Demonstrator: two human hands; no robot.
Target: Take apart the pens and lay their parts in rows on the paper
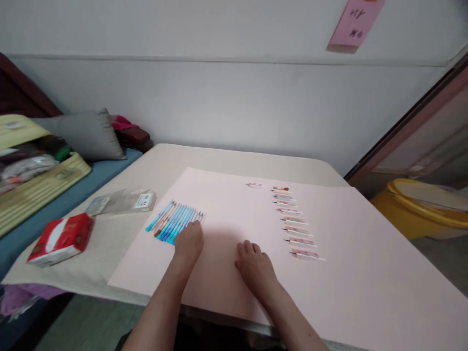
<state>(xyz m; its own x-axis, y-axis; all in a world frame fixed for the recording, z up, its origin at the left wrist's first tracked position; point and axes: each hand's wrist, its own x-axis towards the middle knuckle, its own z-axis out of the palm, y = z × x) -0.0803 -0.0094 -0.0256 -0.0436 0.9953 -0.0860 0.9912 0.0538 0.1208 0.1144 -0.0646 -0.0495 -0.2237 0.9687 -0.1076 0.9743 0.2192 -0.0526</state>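
Note:
A row of several blue and orange pens (174,222) lies side by side on a large pink paper sheet (347,282) on the table. My left hand (189,242) rests at the near right end of that row, fingertips curled down onto the pens. My right hand (255,265) lies on the pink sheet with fingers bent, nothing visible in it. To its right, a column of several small pink-and-white pen parts (297,226) runs away from me.
A red tissue pack (60,239) and a clear plastic bag (122,202) lie on the table's left. A grey pillow (87,134) and a yellow box (40,183) sit on the blue bed at left. A yellow tub (420,209) stands at right.

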